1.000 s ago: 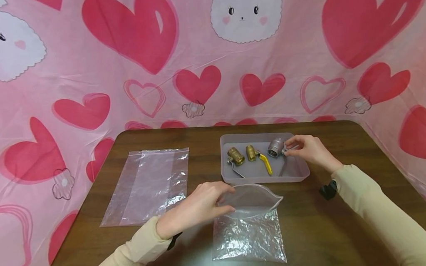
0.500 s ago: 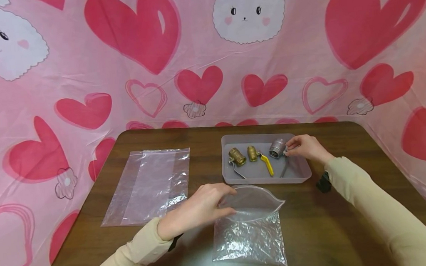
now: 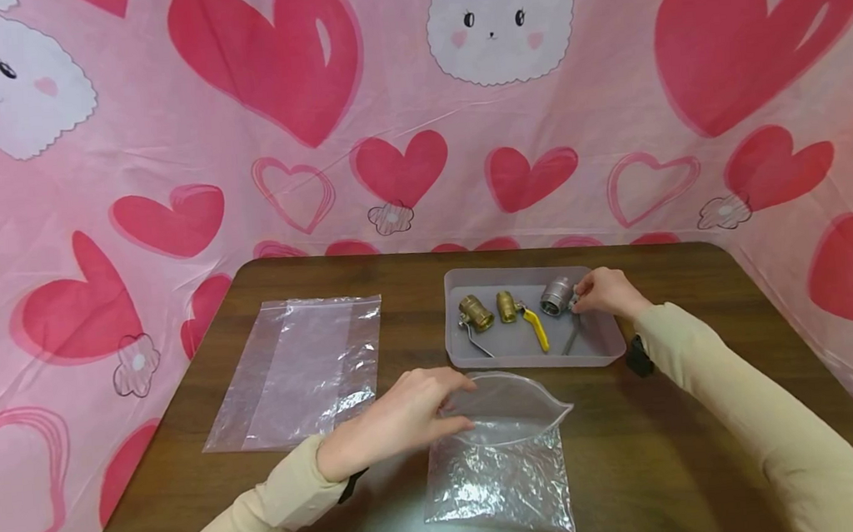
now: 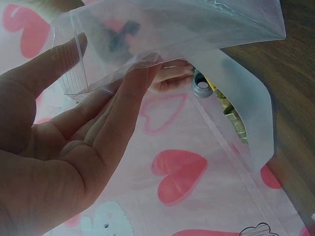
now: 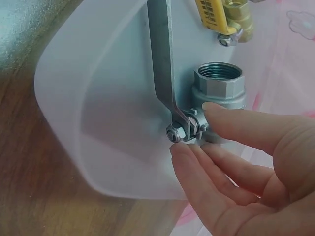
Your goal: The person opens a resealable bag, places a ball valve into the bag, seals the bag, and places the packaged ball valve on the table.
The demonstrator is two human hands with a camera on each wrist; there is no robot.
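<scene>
In the head view my left hand [image 3: 408, 413] holds the mouth of a clear zip bag [image 3: 496, 478] at its left side, thumb and fingers apart along the gaping rim. My right hand [image 3: 609, 292] reaches into a translucent plastic tray [image 3: 606, 350]. Its thumb and fingers pinch a silver ball valve [image 3: 555, 296] around the stem, where the grey lever handle [image 5: 161, 54] joins, as the right wrist view shows. The valve is still in the tray. Beside it lie a small brass ball valve [image 3: 506, 306] with a yellow handle and a larger brass ball valve [image 3: 477, 314] with a steel lever.
Another clear zip bag [image 3: 307, 367] lies flat on the left of the brown wooden table [image 3: 659, 448]. A pink curtain [image 3: 398, 93] printed with hearts hangs behind the table and along its sides.
My right fingers have closed in on the silver valve's stem, and the right forearm has shifted slightly left. The left hand holds the bag much as before.
</scene>
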